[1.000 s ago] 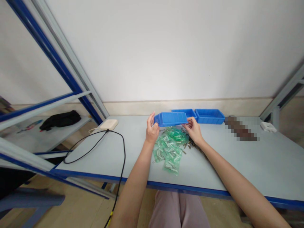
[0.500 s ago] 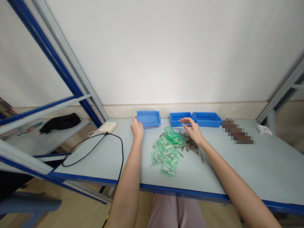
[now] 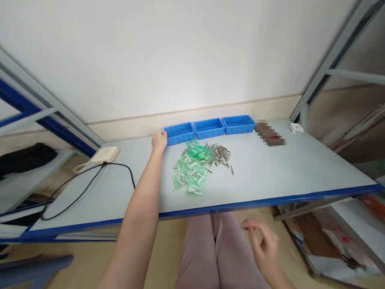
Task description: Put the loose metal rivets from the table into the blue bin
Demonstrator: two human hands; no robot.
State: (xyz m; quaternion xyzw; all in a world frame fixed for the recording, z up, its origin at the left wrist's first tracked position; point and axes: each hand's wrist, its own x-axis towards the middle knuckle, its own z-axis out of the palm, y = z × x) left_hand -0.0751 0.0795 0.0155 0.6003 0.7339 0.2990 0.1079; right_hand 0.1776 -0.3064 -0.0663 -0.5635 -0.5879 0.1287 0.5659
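My left hand [image 3: 159, 141] grips the left end of a blue plastic bin [image 3: 179, 134], its fingers partly hidden behind the wall. This bin stands against two more, the middle blue bin [image 3: 209, 128] and the right blue bin [image 3: 238, 124], in a row along the wall. My right hand [image 3: 263, 241] is off the table, in front of its edge beside my right thigh. It is slightly blurred, with curved fingers apart from the thumb and nothing seen in it. Green plastic bags of small parts [image 3: 192, 168] lie before the bins, beside a loose heap of metal pins [image 3: 219, 155].
A white box [image 3: 105, 155] and a black cable [image 3: 90, 192] lie on the table's left part. A pixelated brown object [image 3: 269, 134] and a small white device [image 3: 296, 128] are at the right. Metal frame posts rise at both ends, and a lower shelf [image 3: 355, 224] stands right.
The left bin has come right and down, beside the middle bin, with my left hand still on it. My right hand has withdrawn from the bins to below the table edge. The view has shifted.
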